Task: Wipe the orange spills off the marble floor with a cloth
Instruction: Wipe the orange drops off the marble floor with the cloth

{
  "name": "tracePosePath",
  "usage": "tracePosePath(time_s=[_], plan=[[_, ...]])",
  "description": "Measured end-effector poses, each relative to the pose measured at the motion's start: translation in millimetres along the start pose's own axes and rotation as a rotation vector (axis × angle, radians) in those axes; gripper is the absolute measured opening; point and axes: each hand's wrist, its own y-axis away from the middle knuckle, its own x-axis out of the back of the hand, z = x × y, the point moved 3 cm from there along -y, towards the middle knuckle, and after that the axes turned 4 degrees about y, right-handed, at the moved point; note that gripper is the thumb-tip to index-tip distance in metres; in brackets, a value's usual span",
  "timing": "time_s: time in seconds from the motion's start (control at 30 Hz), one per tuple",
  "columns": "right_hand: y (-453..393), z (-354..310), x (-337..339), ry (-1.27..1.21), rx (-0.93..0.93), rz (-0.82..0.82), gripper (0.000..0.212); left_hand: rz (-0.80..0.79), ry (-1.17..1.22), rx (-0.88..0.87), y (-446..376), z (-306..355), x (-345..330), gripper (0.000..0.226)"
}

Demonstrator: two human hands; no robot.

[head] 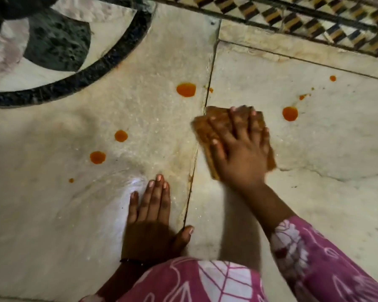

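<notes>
My right hand (240, 149) presses flat on a folded orange-brown cloth (203, 127) lying on the marble floor (314, 192), just right of a floor joint. My left hand (151, 214) rests flat on the floor, fingers together, holding nothing. Orange spills dot the marble: a large round one (186, 89) beyond the cloth, another (290, 113) to its right, two (121, 135) (97, 157) to the left, and small drops (332, 78) (71, 180) farther out.
A dark curved inlay band (92, 73) and green stone pattern (57, 42) fill the upper left. A checkered mosaic border (314, 20) runs along the top right. A dark joint (192, 182) splits the slabs between my hands. My pink patterned sleeve (314, 258) lies at the bottom.
</notes>
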Motion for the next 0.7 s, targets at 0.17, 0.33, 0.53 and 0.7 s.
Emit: tracePosePath(time_s=[0.17,0.33,0.53,0.7], plan=[[106.8,44.9,2.7,0.015,-0.06,-0.061,0.051,-0.004,0.016,-0.003,-0.1,0.2,2.8,0.097],[146.8,117.7,12.4,0.059,-0.24,-0.099,0.055,0.061,0.04,-0.021,2.1,0.9,3.4,0.095],[44.5,86.2,11.2,-0.041,-0.566,-0.042,0.06,0.073,0.075,-0.021,5.5,3.5,3.6,0.094],[100.1,13.0,2.4,-0.007,0.02,-0.122,0.054,0.099,0.076,0.005,2.7,8.4,6.6,0.096]])
